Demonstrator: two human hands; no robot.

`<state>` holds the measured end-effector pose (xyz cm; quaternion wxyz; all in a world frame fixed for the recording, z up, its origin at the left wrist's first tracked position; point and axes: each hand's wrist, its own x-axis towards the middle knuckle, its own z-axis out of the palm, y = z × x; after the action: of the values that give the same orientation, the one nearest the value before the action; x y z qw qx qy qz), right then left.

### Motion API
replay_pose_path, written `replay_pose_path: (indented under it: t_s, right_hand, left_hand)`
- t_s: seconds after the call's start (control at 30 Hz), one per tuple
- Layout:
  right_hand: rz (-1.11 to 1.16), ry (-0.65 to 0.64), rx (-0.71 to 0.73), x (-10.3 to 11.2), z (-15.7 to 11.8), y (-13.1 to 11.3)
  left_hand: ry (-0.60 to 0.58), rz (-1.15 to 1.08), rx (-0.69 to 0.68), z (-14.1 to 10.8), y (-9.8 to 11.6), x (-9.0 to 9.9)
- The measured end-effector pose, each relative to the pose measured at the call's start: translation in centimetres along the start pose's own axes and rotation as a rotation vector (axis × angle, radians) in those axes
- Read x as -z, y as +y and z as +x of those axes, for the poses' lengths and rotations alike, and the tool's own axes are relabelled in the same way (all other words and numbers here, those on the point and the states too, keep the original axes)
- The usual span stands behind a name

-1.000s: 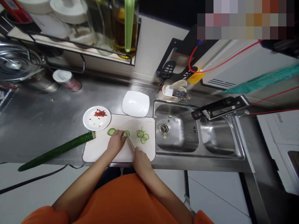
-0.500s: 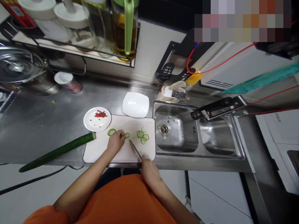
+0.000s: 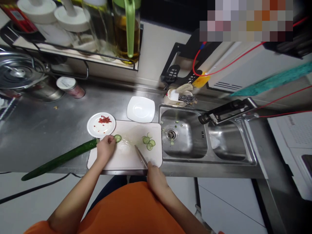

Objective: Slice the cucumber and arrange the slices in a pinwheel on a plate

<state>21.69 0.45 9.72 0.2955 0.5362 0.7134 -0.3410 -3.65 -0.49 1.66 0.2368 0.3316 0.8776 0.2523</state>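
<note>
My left hand (image 3: pixel 106 149) is over the left part of the white cutting board (image 3: pixel 126 161), thumb and fingertips pinched at the edge of a cucumber slice (image 3: pixel 118 138). Whether more than one slice lies there is hard to make out. In my right hand (image 3: pixel 157 178), at the board's front edge, is the handle of a knife (image 3: pixel 141 155); its blade points up and left over the board. A loose group of several thin cucumber slices (image 3: pixel 149 142) lies on the board's right side. The long uncut cucumber (image 3: pixel 60 159) rests on the counter, its cut end partly behind my left hand.
A round white plate with red bits (image 3: pixel 95 131) stands behind my left hand, and a square white plate (image 3: pixel 140 109) behind the board. To the right is a double steel sink (image 3: pixel 187 143) with green scraps. A lidded jar (image 3: pixel 70 87) and a pot (image 3: pixel 48 87) stand back left.
My left hand has moved left across the board, from the small slice near the knife tip to the slices at the left. My right hand and the knife have barely moved.
</note>
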Motion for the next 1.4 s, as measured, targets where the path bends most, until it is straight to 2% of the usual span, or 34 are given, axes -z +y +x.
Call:
replay_pose_path:
  t_s: [0.2,0.33,0.5,0.67,0.77,0.87,1.03,1.2,1.3,1.4]
  right_hand:
    - [-0.021,0.023,0.005,-0.4,0.0,0.1]
    - [-0.022,0.025,0.005,-0.6,-0.1,0.2]
    - [0.003,0.035,0.025,-0.9,-0.4,0.6]
    - [-0.005,0.049,0.016,-1.0,-0.8,1.0]
    - [-0.012,0.043,0.022,-1.1,-1.0,1.2]
    - [-0.009,0.049,0.019,-1.3,-1.0,1.3]
    - [0.019,0.055,0.009,-1.3,-1.1,1.2]
    - [-0.002,0.041,0.013,-1.1,-1.0,1.2]
    - [-0.008,0.034,0.028,-1.0,-0.9,1.3]
    - [-0.001,0.03,0.024,-0.8,-0.8,1.3]
  left_hand:
    - [0.033,0.158,-0.144,0.0,-0.5,-0.4]
    - [0.005,0.155,-0.227,-0.2,0.5,-0.7]
    - [-0.192,0.053,-0.395,-0.4,4.1,-3.1]
    - [-0.467,0.141,-0.489,-0.4,8.0,-7.0]
    - [-0.533,0.204,-0.486,-0.4,9.1,-8.6]
    - [-0.537,0.221,-0.472,-0.4,9.2,-9.4]
    - [-0.512,0.21,-0.458,-0.5,9.5,-9.5]
    - [-0.503,0.155,-0.406,-0.9,10.1,-8.6]
    - [-0.476,0.112,-0.35,-0.6,9.2,-7.5]
    - [-0.425,0.113,-0.301,0.0,7.4,-6.0]
